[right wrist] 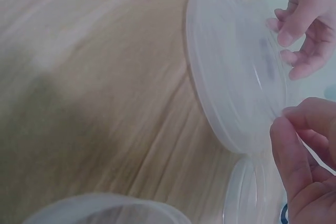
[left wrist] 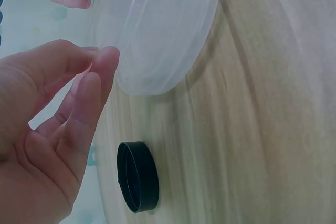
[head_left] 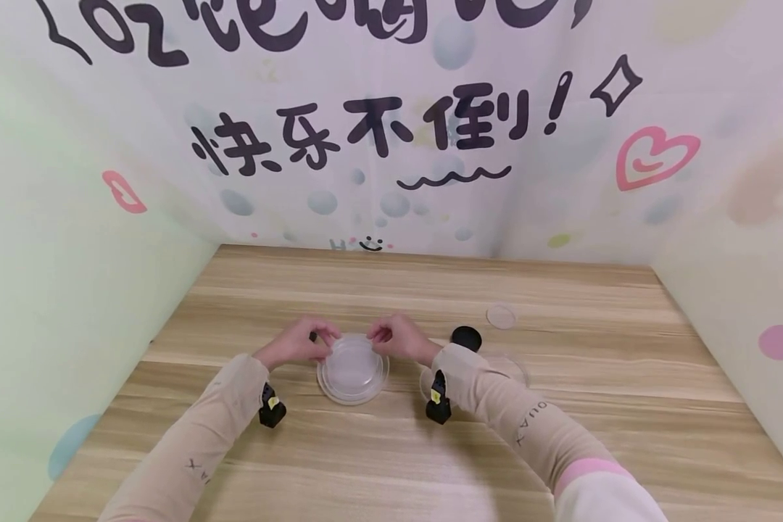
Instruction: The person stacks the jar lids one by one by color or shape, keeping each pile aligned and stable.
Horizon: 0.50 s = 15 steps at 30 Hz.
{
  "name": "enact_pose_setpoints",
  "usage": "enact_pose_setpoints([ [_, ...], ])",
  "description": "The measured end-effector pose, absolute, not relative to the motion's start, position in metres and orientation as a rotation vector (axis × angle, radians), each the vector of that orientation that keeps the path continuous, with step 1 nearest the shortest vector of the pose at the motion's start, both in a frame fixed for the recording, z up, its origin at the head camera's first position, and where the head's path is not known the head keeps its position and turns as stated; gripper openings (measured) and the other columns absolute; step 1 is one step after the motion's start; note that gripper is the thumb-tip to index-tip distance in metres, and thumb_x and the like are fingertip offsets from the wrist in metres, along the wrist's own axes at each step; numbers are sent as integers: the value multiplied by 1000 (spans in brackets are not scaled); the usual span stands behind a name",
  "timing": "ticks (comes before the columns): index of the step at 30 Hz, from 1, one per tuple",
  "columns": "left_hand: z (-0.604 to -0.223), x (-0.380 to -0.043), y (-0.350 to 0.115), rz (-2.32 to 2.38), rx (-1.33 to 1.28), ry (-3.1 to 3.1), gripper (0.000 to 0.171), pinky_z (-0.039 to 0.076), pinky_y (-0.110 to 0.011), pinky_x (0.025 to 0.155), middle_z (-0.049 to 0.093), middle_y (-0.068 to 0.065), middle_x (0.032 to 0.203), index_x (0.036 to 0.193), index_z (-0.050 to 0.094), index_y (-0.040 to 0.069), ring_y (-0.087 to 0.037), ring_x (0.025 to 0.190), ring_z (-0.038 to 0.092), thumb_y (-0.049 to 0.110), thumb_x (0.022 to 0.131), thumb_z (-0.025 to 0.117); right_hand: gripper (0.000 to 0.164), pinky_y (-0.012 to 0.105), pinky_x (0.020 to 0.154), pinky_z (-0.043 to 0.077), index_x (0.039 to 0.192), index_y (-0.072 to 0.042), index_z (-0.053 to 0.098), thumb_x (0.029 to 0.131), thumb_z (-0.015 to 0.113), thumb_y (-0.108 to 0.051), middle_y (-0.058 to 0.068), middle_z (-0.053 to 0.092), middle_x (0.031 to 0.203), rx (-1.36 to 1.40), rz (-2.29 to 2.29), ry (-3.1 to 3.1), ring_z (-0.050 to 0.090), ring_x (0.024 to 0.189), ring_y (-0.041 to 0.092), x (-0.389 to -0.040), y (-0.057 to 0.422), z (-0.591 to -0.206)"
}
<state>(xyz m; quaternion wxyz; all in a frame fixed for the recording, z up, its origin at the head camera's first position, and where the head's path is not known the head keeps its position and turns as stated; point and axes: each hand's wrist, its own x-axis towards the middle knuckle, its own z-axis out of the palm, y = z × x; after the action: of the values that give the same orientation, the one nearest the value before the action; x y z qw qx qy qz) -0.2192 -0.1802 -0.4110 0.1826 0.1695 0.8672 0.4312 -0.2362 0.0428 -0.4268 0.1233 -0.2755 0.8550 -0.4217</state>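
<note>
Fingertips pinched, my left hand (head_left: 304, 341) and right hand (head_left: 402, 338) hold the far rim of a translucent, round plastic lid (head_left: 354, 367). It lies between them, toward me, neither hand nearer.

On the wood-grain bench (head_left: 391, 464), the stacked clear round plastic lids (head_left: 354, 373) lie between the hands: left hand (head_left: 302, 339), right hand (head_left: 401, 338), both at the far rim. One round black plastic cap (left wrist: 139, 177) sits left of the lids, beyond the left hand. Another black disc (head_left: 466, 338) lies right of the right hand, a small clear disc (head_left: 501, 316) behind it to the right. A large clear round piece (head_left: 514, 367), partly hidden by the right sleeve, lies nearer. Behind the bench hangs a white printed cloth (head_left: 339, 181).
</note>
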Motion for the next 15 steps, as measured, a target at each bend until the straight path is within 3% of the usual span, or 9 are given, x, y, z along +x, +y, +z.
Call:
enact_pose_setpoints([
  [15,-416,-217,-184,1187,513,2459,26,52,-27,57,61,-15,85,101,61,-7,-16,63,58,-8,75,61,16,16,62,48,88,6,65,73,62,8,10,63,77,-889,-1241,2516,58,70,13,-234,36,-436],
])
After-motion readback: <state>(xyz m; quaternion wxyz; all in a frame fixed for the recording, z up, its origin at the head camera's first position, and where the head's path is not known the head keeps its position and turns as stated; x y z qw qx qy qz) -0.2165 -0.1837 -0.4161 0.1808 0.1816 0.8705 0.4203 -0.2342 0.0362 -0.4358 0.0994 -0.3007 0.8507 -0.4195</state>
